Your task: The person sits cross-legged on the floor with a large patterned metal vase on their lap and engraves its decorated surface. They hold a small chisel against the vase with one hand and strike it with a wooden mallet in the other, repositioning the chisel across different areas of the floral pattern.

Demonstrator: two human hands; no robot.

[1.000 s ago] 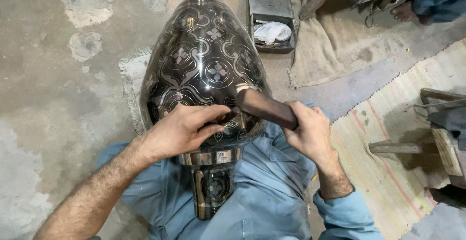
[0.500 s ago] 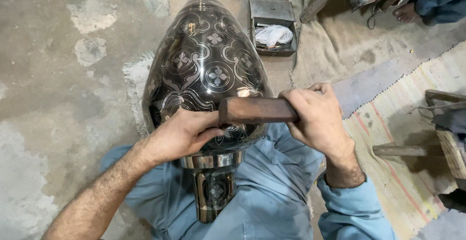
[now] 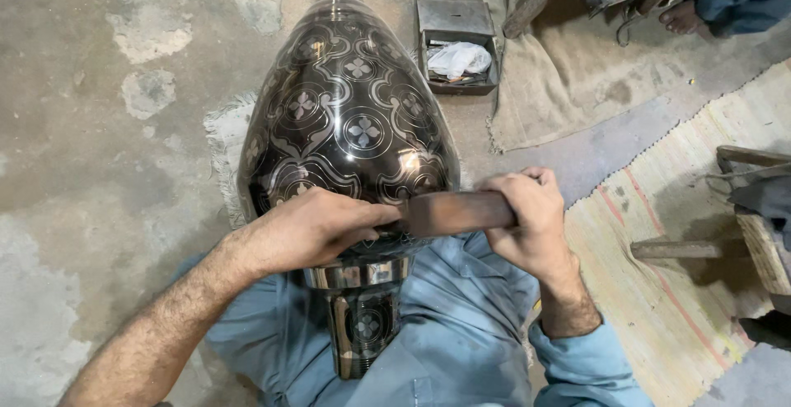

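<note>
A large dark metal vase (image 3: 350,119) with silver engraved floral patterns lies across my lap, its neck pointing away from me. My left hand (image 3: 309,227) rests on the vase's lower belly, fingers pinched around something small that I cannot make out. My right hand (image 3: 527,217) grips a brown wooden block (image 3: 453,212) held level, its end touching my left fingers over the vase. The vase's foot (image 3: 362,325) sits between my knees against my blue clothing.
An open metal box (image 3: 456,43) holding a white rag sits on the concrete floor behind the vase. Burlap cloth (image 3: 577,86) and a striped woven mat (image 3: 684,234) lie to the right. Wooden pieces (image 3: 758,234) stand at the right edge. Another person's foot (image 3: 680,18) shows top right.
My right hand has swung the wooden block from tilted to level, toward my left fingers. The view has shifted slightly; my left hand stays on the vase.
</note>
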